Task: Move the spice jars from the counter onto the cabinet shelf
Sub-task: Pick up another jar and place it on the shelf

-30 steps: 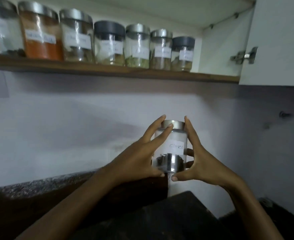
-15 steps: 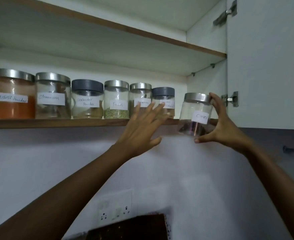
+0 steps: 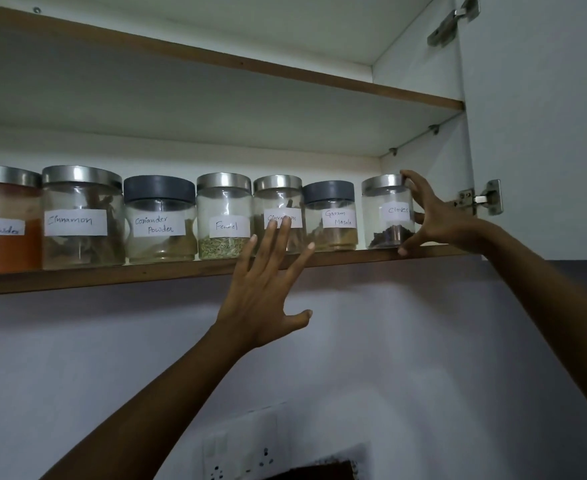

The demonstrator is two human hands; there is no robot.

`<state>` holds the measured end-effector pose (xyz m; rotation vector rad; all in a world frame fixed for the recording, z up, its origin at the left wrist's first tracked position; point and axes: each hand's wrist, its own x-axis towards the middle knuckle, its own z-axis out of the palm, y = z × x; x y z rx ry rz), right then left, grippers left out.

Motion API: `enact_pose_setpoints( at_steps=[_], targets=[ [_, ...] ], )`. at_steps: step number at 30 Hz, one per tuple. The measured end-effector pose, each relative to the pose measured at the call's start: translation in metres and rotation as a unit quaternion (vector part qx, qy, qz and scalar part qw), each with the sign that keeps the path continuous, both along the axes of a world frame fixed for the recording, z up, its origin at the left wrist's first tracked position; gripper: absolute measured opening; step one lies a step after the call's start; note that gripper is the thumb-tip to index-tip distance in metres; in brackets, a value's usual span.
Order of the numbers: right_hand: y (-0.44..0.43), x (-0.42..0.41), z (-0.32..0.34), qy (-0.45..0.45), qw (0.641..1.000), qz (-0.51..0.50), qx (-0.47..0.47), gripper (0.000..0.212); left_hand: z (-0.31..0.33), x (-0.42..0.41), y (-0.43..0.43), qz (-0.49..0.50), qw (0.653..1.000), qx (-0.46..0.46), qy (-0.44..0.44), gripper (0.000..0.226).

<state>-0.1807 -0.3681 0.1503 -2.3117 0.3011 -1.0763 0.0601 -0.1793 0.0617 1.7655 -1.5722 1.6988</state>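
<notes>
Head view: cloves jar (image 3: 387, 213) on shelf (image 3: 112, 277) at three o'clock, right hand (image 3: 437, 220) gripping it, left hand (image 3: 264, 292) spread; release remains.

I log one row on the cabinet shelf (image 3: 112, 276), left to right: powder jar (image 3: 5, 223), Cinnamon jar (image 3: 81, 237), Coriander Powder jar (image 3: 160, 237), Fennel jar (image 3: 223, 209), half-hidden jar (image 3: 276, 199), Garam Masala jar (image 3: 330, 233), Cloves jar (image 3: 385, 220). Right hand (image 3: 439, 220) holds the Cloves jar from its right; left hand (image 3: 261, 296) is before the shelf edge and the half-hidden jar.

Orange pwdr jar (image 3: 5, 244) — coriander jar (image 3: 159, 233) dark-grey-lidded, cloves jar (image 3: 387, 220) silver-lidded, brown shelf (image 3: 112, 277).
</notes>
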Motion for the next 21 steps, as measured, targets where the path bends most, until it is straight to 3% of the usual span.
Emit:
enact_pose_setpoints(
  at_steps=[4,8,21],
  targets=[
    [-0.004,0.003,0.007,0.029,0.999,-0.016,0.034,0.114,0.0,0.003,0.0,-0.006,1.0,0.008,-0.01,0.095],
    [-0.005,0.01,0.009,-0.018,0.997,-0.009,0.073,0.101,0.002,0.003,0.0,0.001,1.0,0.01,-0.018,0.095],
    [0.003,0.029,-0.004,-0.076,0.993,-0.049,0.07,0.111,0.001,0.006,-0.002,0.022,0.999,0.021,-0.026,0.1]
  ],
)
